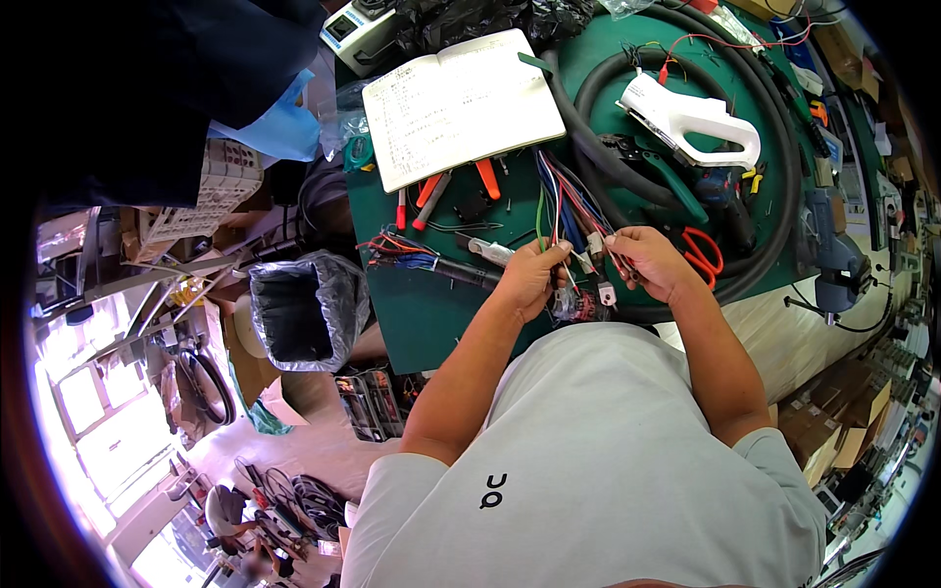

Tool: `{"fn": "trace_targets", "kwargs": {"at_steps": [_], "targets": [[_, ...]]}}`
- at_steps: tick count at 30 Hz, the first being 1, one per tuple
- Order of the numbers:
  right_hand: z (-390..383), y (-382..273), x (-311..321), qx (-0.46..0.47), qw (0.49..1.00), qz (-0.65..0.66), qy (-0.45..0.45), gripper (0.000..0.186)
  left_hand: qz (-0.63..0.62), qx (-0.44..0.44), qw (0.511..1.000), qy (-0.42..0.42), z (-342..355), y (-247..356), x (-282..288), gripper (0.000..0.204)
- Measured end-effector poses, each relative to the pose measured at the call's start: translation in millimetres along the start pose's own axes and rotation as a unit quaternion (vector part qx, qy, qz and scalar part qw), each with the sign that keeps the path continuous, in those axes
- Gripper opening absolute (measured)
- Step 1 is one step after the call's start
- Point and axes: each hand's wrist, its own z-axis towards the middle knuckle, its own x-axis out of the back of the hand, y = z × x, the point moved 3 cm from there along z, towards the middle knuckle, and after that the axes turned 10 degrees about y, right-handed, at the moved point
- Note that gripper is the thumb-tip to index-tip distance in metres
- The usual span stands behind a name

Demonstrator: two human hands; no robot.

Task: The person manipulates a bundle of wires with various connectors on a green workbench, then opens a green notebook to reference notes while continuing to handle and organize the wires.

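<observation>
A bundle of thin coloured wires (561,201), green, white, red and blue among them, fans out toward me at the table's near edge. My left hand (532,280) is closed in a pinch on some of these wires. Opposite it, my right hand (651,263) pinches other wires of the bundle between thumb and fingers. Between the hands lie a pale metal-ended terminal (607,293) and a small clump of reddish parts in clear plastic (578,306), too small to make out. Left of my left hand is a black cable end (466,271) with stripped-out coloured wires.
An open notebook (466,108) lies on the green table mat (412,328). Thick black cable (790,186) coils at the right around a white handheld device (686,120), green-handled pliers (669,181) and red-handled scissors (708,257). A lined bin (338,304) stands left of the table.
</observation>
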Motion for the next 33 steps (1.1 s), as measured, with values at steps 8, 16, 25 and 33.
{"fn": "trace_targets", "kwargs": {"at_steps": [8,16,25,33], "targets": [[2.2,2.8,2.5,-0.002,1.000,0.006,-0.001,0.023,-0.003,0.002,1.000,-0.002,2.2,-1.8,2.0,0.011],[2.7,2.1,3.0,0.006,1.000,0.003,-0.008,0.022,0.005,0.007,1.000,0.005,-1.8,1.6,-0.1,0.012],[2.1,1.8,4.2,0.008,1.000,-0.015,0.013,0.024,0.007,0.007,1.000,0.005,0.6,-1.5,-0.5,0.010],[5.1,4.8,6.5,-0.001,1.000,-0.010,0.006,0.025,0.000,0.007,1.000,-0.003,1.4,1.3,0.3,0.012]]}}
